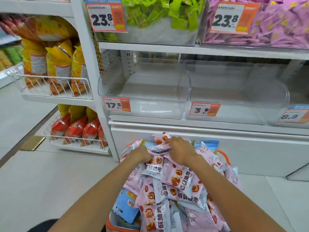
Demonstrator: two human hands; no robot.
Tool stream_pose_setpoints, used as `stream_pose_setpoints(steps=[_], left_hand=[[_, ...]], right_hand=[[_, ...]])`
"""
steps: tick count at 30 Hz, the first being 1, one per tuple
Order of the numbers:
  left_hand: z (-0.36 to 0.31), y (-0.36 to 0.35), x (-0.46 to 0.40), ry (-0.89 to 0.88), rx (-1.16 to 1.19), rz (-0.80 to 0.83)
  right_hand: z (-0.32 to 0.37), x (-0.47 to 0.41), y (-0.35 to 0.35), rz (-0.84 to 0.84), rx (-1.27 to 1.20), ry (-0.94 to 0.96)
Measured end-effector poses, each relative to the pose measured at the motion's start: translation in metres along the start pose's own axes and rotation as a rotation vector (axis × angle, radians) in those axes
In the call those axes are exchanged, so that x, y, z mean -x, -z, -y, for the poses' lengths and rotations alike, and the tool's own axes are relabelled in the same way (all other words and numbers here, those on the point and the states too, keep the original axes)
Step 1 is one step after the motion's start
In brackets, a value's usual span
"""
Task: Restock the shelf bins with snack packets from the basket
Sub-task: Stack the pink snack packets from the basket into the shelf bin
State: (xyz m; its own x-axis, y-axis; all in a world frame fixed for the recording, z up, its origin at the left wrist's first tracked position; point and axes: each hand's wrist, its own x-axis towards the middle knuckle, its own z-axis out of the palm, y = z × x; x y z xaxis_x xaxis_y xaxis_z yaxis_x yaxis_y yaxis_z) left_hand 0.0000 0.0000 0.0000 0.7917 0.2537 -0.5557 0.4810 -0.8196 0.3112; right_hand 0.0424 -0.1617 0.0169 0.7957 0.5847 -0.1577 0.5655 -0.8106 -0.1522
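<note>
An orange basket (224, 156) on the floor in front of me is heaped with pink snack packets (180, 180) and a few blue packets (125, 206). My left hand (139, 154) and my right hand (180, 150) are both down in the far end of the heap, fingers curled into the pink packets. Above the basket, on the lower shelf, stand two clear bins with nothing in them: the left bin (143, 91) tagged 17.5 and the right bin (234, 92) tagged 3.9.
The upper shelf holds a bin of green packets (160, 12) and a bin of purple-pink packets (275, 25). A third clear bin (297, 101) tagged 8.8 sits far right. Wire racks (55, 84) with yellow and red bags stand to the left. Grey floor (41, 181) lies left of the basket.
</note>
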Motion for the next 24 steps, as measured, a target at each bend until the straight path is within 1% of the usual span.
stream_pose_setpoints(steps=[1,4,6,10,12,16,18,19,21,24], left_hand=[[0.001,-0.003,-0.004,-0.009,-0.007,0.037],[0.0,-0.004,-0.009,-0.002,-0.001,0.131],[0.004,-0.005,-0.018,0.002,0.021,0.166],[0.011,0.006,-0.026,0.047,0.188,0.228],[0.012,0.009,-0.025,0.048,0.271,0.208],[0.02,0.022,-0.02,0.025,0.454,0.138],[0.021,0.03,-0.016,0.017,0.641,0.12],[0.021,0.033,-0.012,0.009,0.731,0.11],[0.019,0.038,-0.003,-0.021,0.893,0.107],[0.013,0.045,0.01,-0.064,1.103,0.136]], right_hand=[[0.002,-0.004,-0.003,0.005,0.053,0.005],[-0.001,-0.014,-0.016,-0.071,0.094,0.03],[-0.002,-0.02,-0.025,-0.108,0.119,0.048],[-0.005,-0.031,-0.031,-0.148,0.15,0.063],[-0.003,-0.032,-0.031,-0.159,0.117,0.065],[-0.004,-0.028,-0.016,-0.172,-0.093,-0.073],[-0.004,-0.025,-0.004,-0.158,-0.249,-0.148],[-0.003,-0.022,0.001,-0.162,-0.372,-0.183],[0.003,-0.018,0.011,-0.232,-0.62,-0.237],[0.02,-0.014,0.024,-0.361,-0.872,-0.253]])
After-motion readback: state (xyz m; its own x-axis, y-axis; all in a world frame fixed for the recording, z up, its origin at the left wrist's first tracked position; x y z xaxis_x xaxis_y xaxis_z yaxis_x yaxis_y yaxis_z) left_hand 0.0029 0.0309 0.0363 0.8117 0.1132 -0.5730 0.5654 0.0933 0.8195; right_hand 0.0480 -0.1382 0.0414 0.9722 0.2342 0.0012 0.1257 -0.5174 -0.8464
